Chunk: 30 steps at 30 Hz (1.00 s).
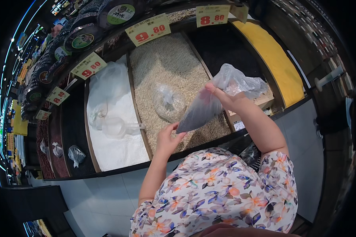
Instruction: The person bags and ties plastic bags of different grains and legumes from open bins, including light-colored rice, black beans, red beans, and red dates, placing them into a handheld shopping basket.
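Note:
A clear plastic bag [201, 112], its lower part filled with something dark, hangs slantwise over a bin of beige grain [146, 71]. Up at its gathered neck, my right hand [227, 98] is closed, and the loose, crumpled top of the bag spreads out beyond the fingers. My left hand [169, 139] pinches the bag's lower corner between thumb and fingers. Just left of the bag, a knotted bag of pale grain [169, 103] rests on the beige grain. A clear scoop [116, 127] lies on the white contents [118, 152] of the neighbouring bin.
Dark wooden dividers part the bins; one to the right holds yellow grain [271, 59], another black grain [221, 47]. Small tied bags [76, 155] sit in the left bins. Price signs [147, 29] and round-lidded jars [81, 37] line the back. A black front edge [120, 169] borders the bins.

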Available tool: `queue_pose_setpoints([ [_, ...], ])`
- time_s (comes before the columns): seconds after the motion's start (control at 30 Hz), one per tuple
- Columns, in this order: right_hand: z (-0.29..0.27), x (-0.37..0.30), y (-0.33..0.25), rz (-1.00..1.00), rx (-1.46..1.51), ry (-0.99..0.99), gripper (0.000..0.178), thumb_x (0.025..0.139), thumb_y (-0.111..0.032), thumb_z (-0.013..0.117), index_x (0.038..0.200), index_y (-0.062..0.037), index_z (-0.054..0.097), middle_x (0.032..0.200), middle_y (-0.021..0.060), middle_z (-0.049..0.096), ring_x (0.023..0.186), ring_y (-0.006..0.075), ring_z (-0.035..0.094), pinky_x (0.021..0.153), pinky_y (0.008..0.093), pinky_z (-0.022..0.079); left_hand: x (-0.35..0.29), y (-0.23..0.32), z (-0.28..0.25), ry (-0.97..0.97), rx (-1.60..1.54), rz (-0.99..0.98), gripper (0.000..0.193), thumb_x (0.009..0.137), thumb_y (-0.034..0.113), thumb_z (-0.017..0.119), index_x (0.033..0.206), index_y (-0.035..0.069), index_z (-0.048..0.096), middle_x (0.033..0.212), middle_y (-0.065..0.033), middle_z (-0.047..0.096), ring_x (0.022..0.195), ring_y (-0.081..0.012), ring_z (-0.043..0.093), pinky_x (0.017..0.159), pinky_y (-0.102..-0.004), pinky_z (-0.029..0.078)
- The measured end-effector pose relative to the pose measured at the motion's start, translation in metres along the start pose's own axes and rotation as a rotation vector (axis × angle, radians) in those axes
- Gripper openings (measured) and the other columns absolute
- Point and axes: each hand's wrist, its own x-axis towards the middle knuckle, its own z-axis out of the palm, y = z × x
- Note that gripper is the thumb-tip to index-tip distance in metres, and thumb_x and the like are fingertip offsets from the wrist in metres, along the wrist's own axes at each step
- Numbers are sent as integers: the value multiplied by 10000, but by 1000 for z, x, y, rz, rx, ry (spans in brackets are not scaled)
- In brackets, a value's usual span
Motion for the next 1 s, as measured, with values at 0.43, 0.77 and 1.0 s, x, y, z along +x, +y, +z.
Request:
queue_pose_setpoints([
  [0.43, -83, 60, 8, 15, 596, 55, 378, 913, -366, 437, 848, -46, 626, 770, 73, 641, 671, 146, 602, 674, 285, 456, 92, 73, -26, 44, -66, 53, 159, 763, 140, 673, 755, -17, 647, 643, -39, 622, 607, -83, 536, 567, -241, 402],
  [0.77, -155, 97, 104, 160, 701, 228, 368, 886, -408, 481, 820, -83, 640, 796, 33, 640, 802, 139, 539, 797, 257, 361, 200, 128, -25, 91, -109, 231, 182, 835, 125, 613, 704, -1, 602, 651, -15, 603, 611, -50, 524, 573, -188, 400],
  [1.0, -171, 98, 169, 280, 935, 225, 294, 901, -335, 484, 852, -77, 616, 798, 58, 632, 790, 162, 570, 763, 321, 408, 246, 158, 0, 76, 463, 546, 203, 828, 148, 618, 707, -13, 590, 574, -13, 565, 537, -51, 479, 507, -218, 380],
])
